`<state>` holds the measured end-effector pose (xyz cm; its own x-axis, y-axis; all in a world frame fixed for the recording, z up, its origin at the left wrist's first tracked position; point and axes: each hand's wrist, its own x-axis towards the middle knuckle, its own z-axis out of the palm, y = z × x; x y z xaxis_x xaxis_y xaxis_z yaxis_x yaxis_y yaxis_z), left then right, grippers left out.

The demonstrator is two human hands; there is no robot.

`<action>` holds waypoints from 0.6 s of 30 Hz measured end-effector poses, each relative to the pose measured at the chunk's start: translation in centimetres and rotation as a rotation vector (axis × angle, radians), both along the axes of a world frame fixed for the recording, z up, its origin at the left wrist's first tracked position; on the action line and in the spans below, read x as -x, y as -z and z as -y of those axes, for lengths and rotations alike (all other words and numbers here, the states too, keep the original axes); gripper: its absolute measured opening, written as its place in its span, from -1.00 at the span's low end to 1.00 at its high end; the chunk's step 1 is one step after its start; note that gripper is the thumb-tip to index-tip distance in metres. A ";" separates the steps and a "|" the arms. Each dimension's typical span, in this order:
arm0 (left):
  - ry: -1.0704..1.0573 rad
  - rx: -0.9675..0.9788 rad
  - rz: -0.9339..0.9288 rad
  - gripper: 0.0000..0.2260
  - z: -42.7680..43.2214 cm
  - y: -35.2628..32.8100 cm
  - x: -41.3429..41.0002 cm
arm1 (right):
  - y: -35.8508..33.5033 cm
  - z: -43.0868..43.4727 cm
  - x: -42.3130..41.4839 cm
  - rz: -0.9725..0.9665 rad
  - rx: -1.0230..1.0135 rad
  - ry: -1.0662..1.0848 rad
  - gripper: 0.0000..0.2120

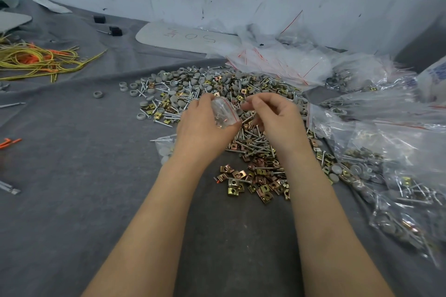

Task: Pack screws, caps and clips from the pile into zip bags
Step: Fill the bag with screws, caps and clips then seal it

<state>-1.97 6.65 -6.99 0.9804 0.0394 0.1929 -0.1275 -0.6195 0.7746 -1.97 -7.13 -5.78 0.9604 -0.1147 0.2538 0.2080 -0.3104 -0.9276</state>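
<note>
Grey cloth [72, 152], yellow cords [36, 61] left, packed bags [386, 176] right of pile [193, 87]

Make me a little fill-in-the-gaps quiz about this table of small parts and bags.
1. The left hand holds a zip bag with a ____ strip.
2. The pile lies on a ____ cloth.
3. The filled bags lie on the person's ____ side.
4. Tangled with the yellow cords are ____ ones.
Missing words: red; grey; right; orange.
</note>
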 end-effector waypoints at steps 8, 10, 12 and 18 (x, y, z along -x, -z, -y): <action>-0.131 0.345 0.299 -0.35 -0.8 -1.9 0.9 | 0.1 -0.5 0.7 -0.399 0.991 -0.060 -0.83; -0.203 0.436 0.445 -0.36 -1.1 -2.7 1.4 | 0.3 -1.2 0.7 -0.405 1.037 -0.070 -0.85; -0.218 0.560 0.509 -0.36 -1.3 -3.1 1.6 | 0.4 -1.5 0.7 -0.416 1.049 -0.086 -0.87; -0.181 0.500 0.513 -0.42 -1.7 -2.9 1.3 | -0.2 -0.1 0.5 -0.320 0.675 -0.025 -0.87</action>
<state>-3.27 8.33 -4.07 0.7415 0.3953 0.5422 -0.4790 -0.2541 0.8402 -2.42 -6.98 -5.61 0.9995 -0.0105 -0.0310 -0.0259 -0.8327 -0.5531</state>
